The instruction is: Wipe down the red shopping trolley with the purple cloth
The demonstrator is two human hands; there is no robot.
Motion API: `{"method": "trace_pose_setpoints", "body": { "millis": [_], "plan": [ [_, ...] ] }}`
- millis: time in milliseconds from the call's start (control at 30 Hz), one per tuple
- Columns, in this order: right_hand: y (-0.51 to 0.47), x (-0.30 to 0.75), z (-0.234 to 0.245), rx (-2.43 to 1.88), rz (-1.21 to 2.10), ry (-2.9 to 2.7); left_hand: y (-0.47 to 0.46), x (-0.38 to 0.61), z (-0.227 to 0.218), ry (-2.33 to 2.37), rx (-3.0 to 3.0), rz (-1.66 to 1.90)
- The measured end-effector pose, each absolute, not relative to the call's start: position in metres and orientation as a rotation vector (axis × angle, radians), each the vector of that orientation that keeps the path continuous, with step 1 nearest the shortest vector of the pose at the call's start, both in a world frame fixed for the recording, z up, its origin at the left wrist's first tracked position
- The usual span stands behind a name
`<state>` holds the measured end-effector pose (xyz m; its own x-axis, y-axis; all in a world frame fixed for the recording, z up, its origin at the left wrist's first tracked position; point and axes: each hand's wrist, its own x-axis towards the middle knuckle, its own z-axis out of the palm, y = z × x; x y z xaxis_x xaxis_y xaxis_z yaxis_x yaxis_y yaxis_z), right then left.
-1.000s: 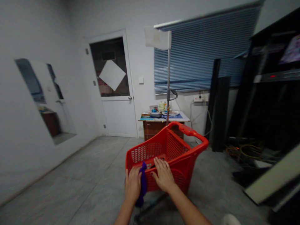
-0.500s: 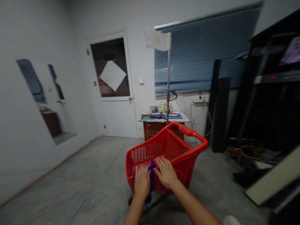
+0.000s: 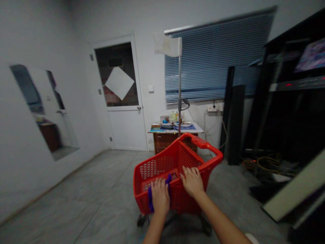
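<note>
A small red plastic shopping cart (image 3: 175,200) with lattice sides stands on the floor in front of me. My left hand (image 3: 160,196) presses a purple cloth (image 3: 150,198) over the near rim of its basket, and the fingers bend over the edge. Parts of the cloth stick out on both sides of that hand. Farther right on the same rim, my right hand (image 3: 192,181) hooks its fingers over the edge, with no cloth visible under it. The cart's push handle (image 3: 203,143) is beyond my right hand. A pole with a white flag (image 3: 168,45) rises behind the basket.
A desk (image 3: 165,139) with several small items stands against the back wall. The white door (image 3: 127,128) is to its left, and a mirror (image 3: 50,128) hangs on the left wall. Dark racks and loose cables (image 3: 270,164) lie to the right, near a pale leaning panel (image 3: 291,189).
Both hands have shifted right along the cart's near rim, the left one with the purple cloth. My right hand is now farther from the left. The view has shifted slightly.
</note>
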<state>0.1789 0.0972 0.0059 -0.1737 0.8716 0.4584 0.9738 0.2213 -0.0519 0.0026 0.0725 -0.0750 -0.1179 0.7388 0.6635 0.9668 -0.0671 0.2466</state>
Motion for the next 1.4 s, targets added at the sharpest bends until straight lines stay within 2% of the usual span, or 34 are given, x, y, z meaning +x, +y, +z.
{"method": "trace_pose_setpoints", "body": {
  "millis": [100,200,400,700,833,1000,1267,1400],
  "plan": [
    [0.093,0.177,0.005,-1.729,-0.361,-2.077,0.075,0.017,-0.072,-1.810,-1.913,-0.998],
    [0.089,0.175,0.003,-1.731,-0.352,-2.043,0.069,-0.018,-0.078,-1.748,-2.006,-0.979],
    [0.080,0.160,-0.004,-1.672,-0.303,-2.002,0.060,-0.095,-0.080,-2.017,-1.778,-0.982],
    [0.076,0.133,-0.005,-1.625,-0.232,-2.044,0.094,-0.012,-0.053,-1.885,-2.081,-0.957],
    [0.071,0.152,0.000,-1.689,-0.279,-1.983,0.096,-0.051,-0.056,-1.855,-2.197,-0.900],
    [0.063,0.179,0.002,-1.681,-0.357,-1.957,0.095,-0.093,-0.056,-1.980,-2.063,-0.800],
    [0.063,0.177,-0.002,-1.668,-0.392,-1.957,0.089,0.002,-0.035,-1.948,-2.145,-0.785],
    [0.065,0.196,0.004,-1.617,-0.440,-1.983,0.088,0.006,-0.035,-1.919,-2.227,-0.850]
  ]
}}
